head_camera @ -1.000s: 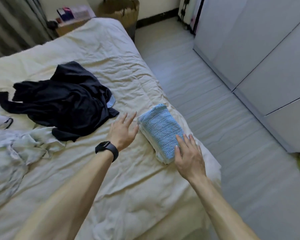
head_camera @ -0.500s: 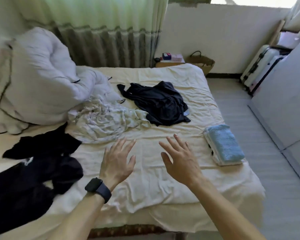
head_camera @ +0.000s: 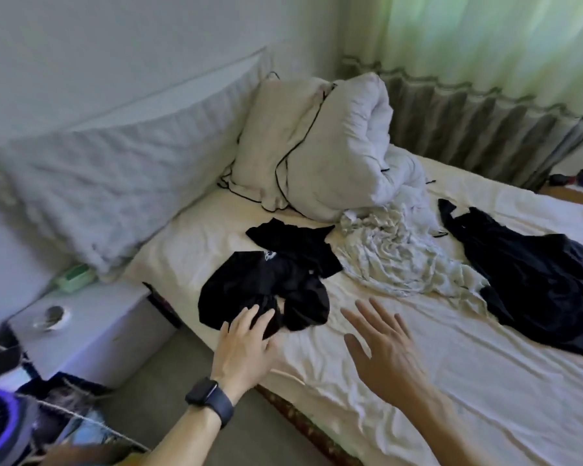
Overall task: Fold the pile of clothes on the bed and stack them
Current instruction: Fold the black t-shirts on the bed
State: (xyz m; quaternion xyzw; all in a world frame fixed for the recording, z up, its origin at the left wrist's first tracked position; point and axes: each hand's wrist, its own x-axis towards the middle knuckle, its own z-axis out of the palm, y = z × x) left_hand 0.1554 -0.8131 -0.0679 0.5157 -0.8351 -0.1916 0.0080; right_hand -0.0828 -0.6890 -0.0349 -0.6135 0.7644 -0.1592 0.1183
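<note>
A crumpled black garment (head_camera: 276,280) with a small white print lies near the bed's left edge. My left hand (head_camera: 246,344), a dark watch on its wrist, reaches toward it with straight fingers, the fingertips at its near hem. My right hand (head_camera: 384,351) hovers open over the cream sheet (head_camera: 451,381), holding nothing. A rumpled pale grey-white garment (head_camera: 398,260) lies in the middle of the bed. A larger black garment (head_camera: 535,284) is spread at the right. The folded blue stack is out of view.
A bunched white duvet (head_camera: 320,149) and a long pillow (head_camera: 115,186) sit at the head of the bed. A grey bedside table (head_camera: 91,327) with a small dish stands at the left, a fan (head_camera: 0,425) below it. Curtains (head_camera: 485,79) hang behind.
The view has swung left from the folded blue stack to the head of the bed. My left hand has come to the near black garment; my right hand stays open above the sheet.
</note>
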